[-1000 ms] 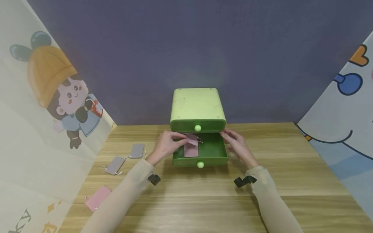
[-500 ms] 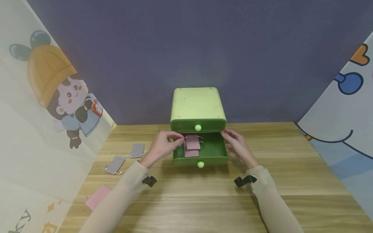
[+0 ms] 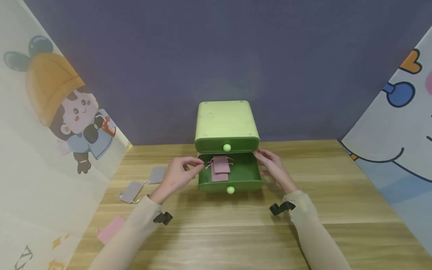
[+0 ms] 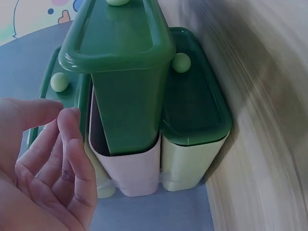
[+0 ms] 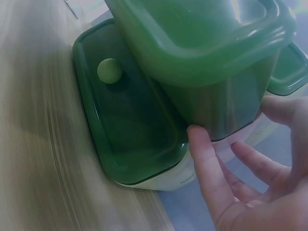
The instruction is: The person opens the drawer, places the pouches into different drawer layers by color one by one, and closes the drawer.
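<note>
A light green drawer cabinet point(image 3: 224, 119) stands against the back wall with its middle dark green drawer point(image 3: 245, 170) pulled out. Inside lie two pink drawstring pouches: an upper pouch point(image 3: 221, 164) overlaps a lower pouch point(image 3: 219, 178), both towards the left side. Just left of the drawer hovers my left hand point(image 3: 175, 174), holding nothing; in the left wrist view its thumb and index tips nearly meet and the other fingers bend loosely. My right hand point(image 3: 275, 168) rests its extended fingers against the cabinet's right side, beside the pulled-out drawer, as the right wrist view also shows.
On the wooden table point(image 3: 324, 210) to the left lie a grey pouch point(image 3: 131, 192), a second grey pouch point(image 3: 156, 174) and a pink pouch point(image 3: 111, 229), partly behind the left sleeve. Dark blue wall point(image 3: 168, 67) rises behind the cabinet. Cartoon-printed panels flank both sides.
My left hand has laid a pink pouch over the other one in the drawer, let go of its string and drawn back left. My right hand has stayed at the cabinet's side.
</note>
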`<action>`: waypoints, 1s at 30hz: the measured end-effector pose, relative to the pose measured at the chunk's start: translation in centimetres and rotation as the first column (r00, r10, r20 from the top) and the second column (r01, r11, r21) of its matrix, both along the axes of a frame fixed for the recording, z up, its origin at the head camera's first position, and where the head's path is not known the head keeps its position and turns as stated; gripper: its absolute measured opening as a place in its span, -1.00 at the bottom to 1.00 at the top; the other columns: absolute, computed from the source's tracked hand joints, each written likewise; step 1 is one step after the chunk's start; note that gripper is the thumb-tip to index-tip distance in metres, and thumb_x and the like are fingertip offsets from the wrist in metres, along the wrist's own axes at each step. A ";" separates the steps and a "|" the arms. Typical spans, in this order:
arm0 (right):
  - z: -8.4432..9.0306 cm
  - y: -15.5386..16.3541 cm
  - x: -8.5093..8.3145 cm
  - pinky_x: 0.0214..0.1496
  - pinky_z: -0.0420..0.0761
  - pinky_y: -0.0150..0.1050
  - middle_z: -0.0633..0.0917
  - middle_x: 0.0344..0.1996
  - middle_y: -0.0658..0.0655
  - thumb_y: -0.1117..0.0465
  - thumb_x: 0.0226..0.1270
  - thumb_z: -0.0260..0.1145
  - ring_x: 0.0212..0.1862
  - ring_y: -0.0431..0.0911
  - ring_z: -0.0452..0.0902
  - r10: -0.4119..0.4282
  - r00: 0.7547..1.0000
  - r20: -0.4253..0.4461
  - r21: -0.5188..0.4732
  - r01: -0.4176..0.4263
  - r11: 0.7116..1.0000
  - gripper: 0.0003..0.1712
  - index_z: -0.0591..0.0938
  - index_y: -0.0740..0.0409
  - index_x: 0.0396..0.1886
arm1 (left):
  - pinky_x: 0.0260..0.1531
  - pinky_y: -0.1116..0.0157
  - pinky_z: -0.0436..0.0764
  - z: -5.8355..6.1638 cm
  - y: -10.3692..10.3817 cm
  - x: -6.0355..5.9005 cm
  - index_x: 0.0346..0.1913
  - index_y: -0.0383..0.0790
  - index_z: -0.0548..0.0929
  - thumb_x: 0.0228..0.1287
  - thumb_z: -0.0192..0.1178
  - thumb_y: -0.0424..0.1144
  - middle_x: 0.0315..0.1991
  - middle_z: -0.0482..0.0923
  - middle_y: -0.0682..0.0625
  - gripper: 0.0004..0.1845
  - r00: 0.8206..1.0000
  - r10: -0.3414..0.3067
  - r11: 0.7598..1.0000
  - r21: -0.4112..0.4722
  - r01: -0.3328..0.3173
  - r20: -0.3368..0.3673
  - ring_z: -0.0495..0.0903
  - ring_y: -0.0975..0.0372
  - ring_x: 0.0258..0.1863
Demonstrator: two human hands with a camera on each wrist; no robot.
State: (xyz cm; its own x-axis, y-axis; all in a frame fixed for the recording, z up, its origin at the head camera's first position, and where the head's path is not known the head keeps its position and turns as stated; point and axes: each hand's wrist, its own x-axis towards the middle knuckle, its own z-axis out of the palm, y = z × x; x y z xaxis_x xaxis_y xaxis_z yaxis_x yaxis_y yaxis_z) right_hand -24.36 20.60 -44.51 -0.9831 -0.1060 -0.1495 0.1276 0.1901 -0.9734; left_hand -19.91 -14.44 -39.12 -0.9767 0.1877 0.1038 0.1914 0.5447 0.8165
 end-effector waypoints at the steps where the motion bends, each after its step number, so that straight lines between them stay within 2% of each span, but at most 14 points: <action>1: 0.0 0.0 0.0 0.13 0.77 -0.15 0.33 0.63 0.27 -0.21 0.61 0.24 0.51 0.27 0.42 0.004 1.000 0.000 0.000 -0.004 1.000 -0.09 0.21 0.14 0.70 | -0.63 0.31 0.56 0.0 -0.2 0.2 0.02 -0.16 0.85 0.41 0.40 -0.11 -0.15 0.87 -0.02 -0.74 1.000 0.001 1.000 0.003 -0.001 -0.004 0.67 0.23 -0.56; 7: -0.1 0.0 -0.1 0.17 0.76 -0.09 0.31 0.64 0.28 -0.21 0.61 0.23 0.52 0.28 0.41 0.016 1.000 0.005 -0.007 -0.016 1.000 -0.09 0.19 0.14 0.71 | -0.58 0.30 0.62 -0.2 -1.3 1.4 0.03 -0.17 0.84 0.42 0.40 -0.15 -0.12 0.85 -0.07 -0.76 1.000 -0.004 1.000 0.025 0.004 -0.013 0.69 0.20 -0.53; 12: -0.1 -0.1 -0.1 0.17 0.77 -0.08 0.31 0.64 0.28 -0.21 0.61 0.23 0.51 0.30 0.41 0.024 1.000 0.008 -0.009 -0.023 1.000 -0.08 0.18 0.15 0.71 | -0.48 0.32 0.68 -0.2 -2.4 2.6 0.08 -0.21 0.82 0.43 0.40 -0.16 -0.07 0.83 -0.14 -0.73 1.000 -0.006 0.996 0.089 0.004 0.022 0.73 0.14 -0.47; 15: 0.0 -0.1 -0.2 0.14 0.78 -0.11 0.32 0.64 0.28 -0.21 0.61 0.24 0.50 0.30 0.42 0.025 1.000 0.000 -0.009 -0.025 1.000 -0.08 0.19 0.14 0.71 | -0.46 0.34 0.66 -0.1 -3.2 3.4 0.09 -0.23 0.80 0.45 0.39 -0.15 -0.05 0.82 -0.18 -0.72 0.999 -0.009 0.994 0.110 0.005 0.033 0.71 0.19 -0.47; 21: 0.1 -0.2 -0.3 0.12 0.78 -0.15 0.32 0.63 0.29 -0.21 0.61 0.24 0.49 0.30 0.42 0.043 0.999 0.002 -0.010 -0.043 0.999 -0.09 0.20 0.15 0.70 | -0.49 0.34 0.62 -0.5 -5.4 5.2 0.10 -0.22 0.79 0.48 0.37 -0.17 -0.01 0.79 -0.21 -0.73 0.999 0.013 0.995 0.102 -0.018 0.049 0.71 0.24 -0.48; 26: 0.1 0.0 -0.3 0.13 0.78 -0.13 0.32 0.63 0.29 -0.22 0.61 0.24 0.49 0.30 0.42 0.038 0.999 0.004 -0.003 -0.038 0.999 -0.09 0.20 0.14 0.70 | -0.51 0.33 0.60 -1.3 -7.8 6.3 0.17 -0.21 0.76 0.50 0.35 -0.16 0.04 0.77 -0.21 -0.70 0.994 0.057 0.992 0.106 -0.067 0.092 0.74 0.24 -0.41; 30: 0.0 0.0 -0.3 0.16 0.77 -0.10 0.33 0.62 0.29 -0.22 0.61 0.24 0.49 0.30 0.43 0.037 0.999 0.004 -0.007 -0.037 0.999 -0.09 0.21 0.14 0.70 | -0.49 0.30 0.65 -1.6 -9.5 7.2 0.19 -0.25 0.74 0.53 0.32 -0.18 0.05 0.75 -0.23 -0.69 0.991 0.094 0.989 0.101 -0.103 0.092 0.74 0.26 -0.39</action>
State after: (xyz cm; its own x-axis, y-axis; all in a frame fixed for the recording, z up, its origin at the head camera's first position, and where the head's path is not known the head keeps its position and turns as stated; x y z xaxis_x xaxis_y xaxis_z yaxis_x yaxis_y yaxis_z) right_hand -24.67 20.57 -44.50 -0.9778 -0.1433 -0.1527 0.1245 0.1881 -0.9742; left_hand -12.71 -23.98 -40.74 -0.9961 0.0825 0.0324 0.0674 0.4673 0.8815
